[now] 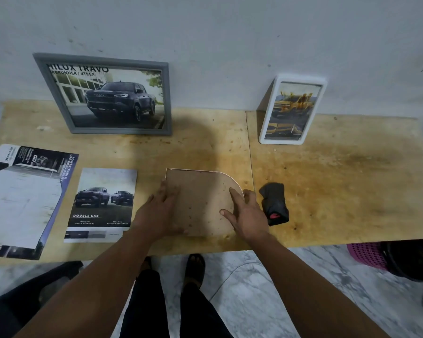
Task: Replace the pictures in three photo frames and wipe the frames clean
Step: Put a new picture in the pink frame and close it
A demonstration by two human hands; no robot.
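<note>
A photo frame with one rounded corner (pixel 200 201) lies face down near the table's front edge, its brown backing board up. My left hand (pixel 160 212) presses flat on the board's left side. My right hand (pixel 244 213) rests on its right edge, fingers spread on the board. A grey frame (pixel 103 93) with a dark pickup picture leans on the wall at the back left. A white frame (pixel 292 109) with a yellow truck picture leans at the back right. A dark cloth (pixel 275 206) lies just right of my right hand.
Two loose printed pictures lie on the left: a large sheet (pixel 27 198) and a smaller "Double Cab" sheet (pixel 103 203). The wooden table (pixel 340 172) ends close to my legs. A pink basket (pixel 366 254) and a dark object stand on the floor at the right.
</note>
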